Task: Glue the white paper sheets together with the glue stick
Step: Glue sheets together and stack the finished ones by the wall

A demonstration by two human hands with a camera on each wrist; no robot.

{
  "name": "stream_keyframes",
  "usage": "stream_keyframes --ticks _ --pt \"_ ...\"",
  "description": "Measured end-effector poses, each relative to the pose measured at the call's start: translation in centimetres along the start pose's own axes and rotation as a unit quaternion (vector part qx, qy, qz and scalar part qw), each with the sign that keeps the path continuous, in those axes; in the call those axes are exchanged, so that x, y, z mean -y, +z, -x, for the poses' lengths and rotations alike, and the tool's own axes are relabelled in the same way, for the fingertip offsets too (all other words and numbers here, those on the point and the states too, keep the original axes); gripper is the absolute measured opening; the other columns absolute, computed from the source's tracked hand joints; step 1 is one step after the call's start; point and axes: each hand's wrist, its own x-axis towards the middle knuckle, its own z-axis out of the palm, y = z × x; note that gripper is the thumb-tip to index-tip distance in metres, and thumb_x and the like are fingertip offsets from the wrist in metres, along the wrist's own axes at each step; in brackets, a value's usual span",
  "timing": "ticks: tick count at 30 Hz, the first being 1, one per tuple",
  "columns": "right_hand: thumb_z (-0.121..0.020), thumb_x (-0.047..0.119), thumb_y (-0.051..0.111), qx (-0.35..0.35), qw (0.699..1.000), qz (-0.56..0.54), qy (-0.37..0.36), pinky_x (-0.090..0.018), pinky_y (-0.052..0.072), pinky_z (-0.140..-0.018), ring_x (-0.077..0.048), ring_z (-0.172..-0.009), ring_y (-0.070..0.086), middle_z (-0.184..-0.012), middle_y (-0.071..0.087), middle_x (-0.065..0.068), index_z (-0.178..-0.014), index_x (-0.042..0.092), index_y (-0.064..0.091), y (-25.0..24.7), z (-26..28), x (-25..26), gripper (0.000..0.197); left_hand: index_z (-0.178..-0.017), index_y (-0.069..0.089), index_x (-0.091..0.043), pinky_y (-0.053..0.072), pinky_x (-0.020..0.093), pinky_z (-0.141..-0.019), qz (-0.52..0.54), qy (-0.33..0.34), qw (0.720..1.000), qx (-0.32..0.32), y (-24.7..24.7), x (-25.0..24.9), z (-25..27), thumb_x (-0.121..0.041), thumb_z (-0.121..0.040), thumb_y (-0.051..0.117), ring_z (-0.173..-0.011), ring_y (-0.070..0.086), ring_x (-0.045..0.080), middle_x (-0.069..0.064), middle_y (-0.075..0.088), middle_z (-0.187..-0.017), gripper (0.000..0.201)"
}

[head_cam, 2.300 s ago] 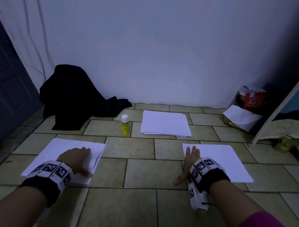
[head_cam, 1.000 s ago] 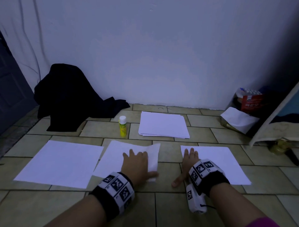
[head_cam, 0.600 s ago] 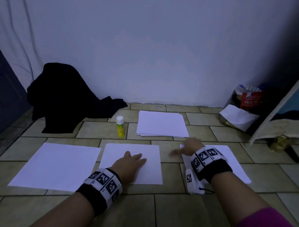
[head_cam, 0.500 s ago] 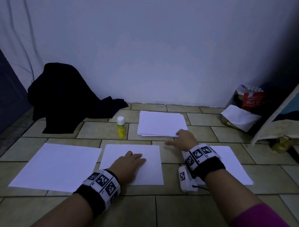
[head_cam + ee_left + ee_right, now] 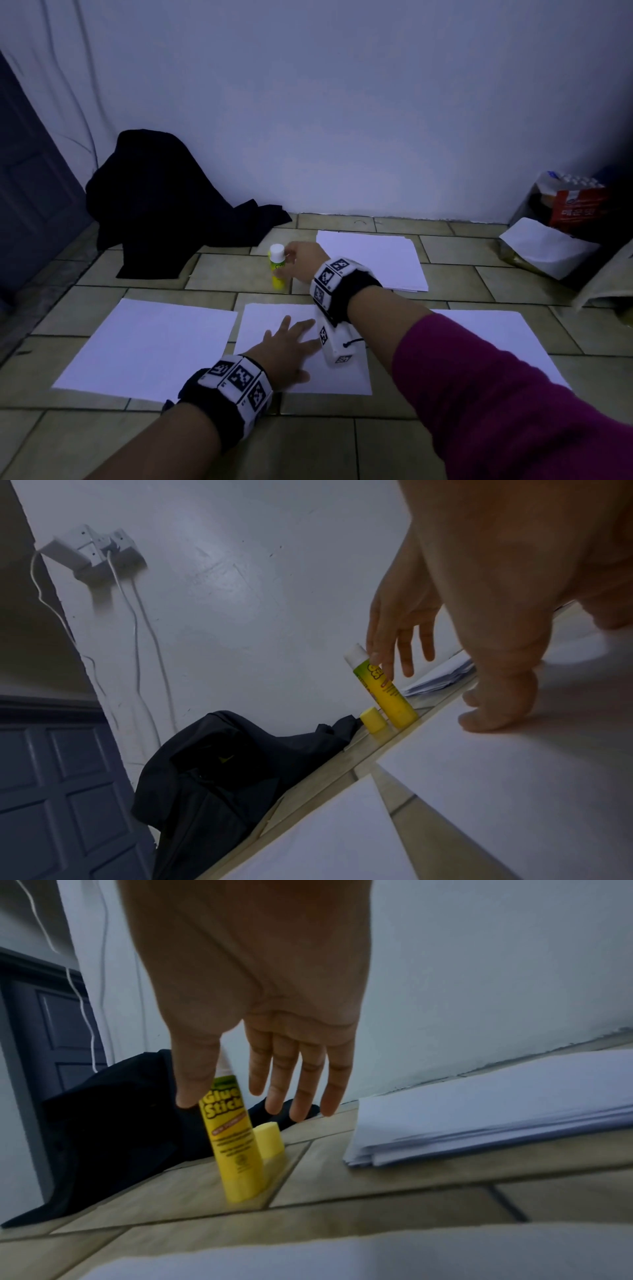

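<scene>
Glue stick (image 5: 278, 270): yellow body shading to green near the top, white cap, yellow lettering outlined dark, an orange band beneath the lettering. Small loose cap (image 5: 268, 1139) just beside it: plain yellow. Paper sheets, left (image 5: 150, 346), middle (image 5: 274, 318) and right (image 5: 486, 329), plus the stack (image 5: 373, 257) by the wall: plain white, unmarked. Floor (image 5: 394, 445): olive-tan tiles with dark grout lines. Wall (image 5: 342, 120): white, bluish in the dim light. Cloth heap (image 5: 164, 202) in the far left corner: black. Door (image 5: 30, 192): dark blue-grey, panelled. Wristbands, left (image 5: 236, 380) and right (image 5: 332, 274): black with white blocks bearing black square-code patterns. Sleeve (image 5: 496, 394): magenta. Box (image 5: 579, 205) at the far right: red with white print.
</scene>
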Motion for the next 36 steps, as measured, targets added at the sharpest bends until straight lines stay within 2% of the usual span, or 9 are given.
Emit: stream_keyframes --ticks 4,6,8,11,14,17,22,30,36 --pt "-0.09 0.02 0.061 0.014 0.999 0.046 -0.007 -0.026 0.037 -0.075 -0.031 -0.11 0.056 -0.12 0.06 -0.017 -0.119 -0.001 0.056 0.4 -0.6 0.8 0.036 -0.154 0.016 -0.028 0.007 0.056 -0.117 -0.01 0.003 1.0 0.008 -0.1 0.1 0.0 -0.036 -0.099 0.047 -0.146 -0.015 0.035 0.002 -0.01 -0.161 0.063" --pt "-0.091 0.016 0.057 0.009 0.999 0.037 -0.003 -0.028 0.04 -0.076 -0.031 -0.11 0.056 -0.121 0.059 -0.017 -0.123 -0.002 0.053 0.2 -0.3 0.5 0.037 -0.154 0.01 -0.028 0.007 0.055 -0.118 0.006 0.007 1.0 0.002 -0.2 0.2 0.2 -0.036 -0.099 0.047 -0.147 -0.015 0.033 -0.001 -0.012 -0.162 0.067" --pt "-0.092 0.019 0.054 0.006 1.0 -0.027 0.012 -0.031 0.042 -0.079 -0.028 -0.101 0.056 -0.112 0.058 -0.011 -0.126 0.002 0.051 -0.3 0.4 -0.4 0.038 -0.154 0.001 -0.031 0.008 0.052 -0.119 0.038 0.011 0.999 -0.011 -0.2 0.5 0.3 -0.035 -0.098 0.05 -0.148 -0.013 0.029 -0.005 -0.013 -0.161 0.074" --pt "-0.094 0.024 0.051 0.033 0.99 -0.133 0.029 -0.03 0.037 -0.076 -0.023 -0.084 0.05 -0.093 0.052 -0.006 -0.108 0.011 0.052 -2.0 1.9 -2.4 0.019 -0.154 -0.001 -0.033 0.013 0.049 -0.12 0.055 0.014 0.998 -0.025 -0.2 0.8 0.3 -0.037 -0.096 0.053 -0.148 -0.01 0.026 -0.008 -0.009 -0.161 0.079" --pt "-0.088 0.029 0.062 0.084 0.992 -0.079 0.043 -0.027 0.044 -0.073 -0.02 -0.09 0.056 -0.107 0.06 -0.006 -0.111 0.019 0.059 -4.5 3.9 -4.8 0.025 -0.153 0.008 -0.034 0.022 0.047 -0.117 0.027 0.001 0.999 -0.044 -0.2 0.3 0.4 -0.043 -0.092 0.056 -0.149 -0.001 0.026 -0.008 -0.003 -0.162 0.079" --pt "-0.071 0.022 0.082 0.038 0.996 -0.061 0.058 -0.019 0.045 -0.054 -0.01 -0.07 0.054 -0.093 0.057 0.001 -0.107 0.022 0.06 -6.1 5.7 -7.1 0.042 -0.151 0.016 -0.033 0.032 0.043 -0.109 -0.008 -0.012 0.996 -0.085 -0.1 -0.5 0.1 -0.049 -0.088 0.057 -0.142 0.016 0.028 -0.004 0.01 -0.16 0.077" --pt "-0.063 0.015 0.086 -0.095 0.991 -0.05 0.082 -0.013 0.04 -0.048 -0.012 -0.076 0.053 -0.091 0.055 0.003 -0.08 0.023 0.058 -5.8 7.0 -9.0 0.034 -0.149 0.022 -0.031 0.038 0.042 -0.099 -0.021 -0.029 0.994 -0.107 -0.1 -1.7 -0.7 -0.058 -0.088 0.053 -0.132 0.026 0.031 0.002 0.023 -0.151 0.073" --pt "-0.08 0.008 0.071 -0.101 0.993 -0.017 0.056 -0.023 0.04 -0.067 -0.017 -0.088 0.049 -0.101 0.055 -0.007 -0.108 0.009 0.059 -3.3 7.7 -7.7 0.03 -0.153 0.012 -0.033 0.036 0.042 -0.105 -0.025 -0.038 0.996 -0.08 -0.5 -2.1 -0.7 -0.054 -0.093 0.049 -0.139 0.017 0.032 0.001 0.015 -0.156 0.074" --pt "-0.082 0.005 0.066 -0.053 0.996 0.045 0.061 -0.03 0.046 -0.077 -0.028 -0.104 0.057 -0.116 0.057 -0.015 -0.113 0.006 0.056 -3.3 8.5 -6.7 0.032 -0.154 0.009 -0.03 0.035 0.046 -0.106 -0.06 -0.032 0.996 -0.064 -0.9 -2.0 -0.4 -0.024 -0.102 0.034 -0.14 0.015 0.034 0.003 0.011 -0.158 0.058"
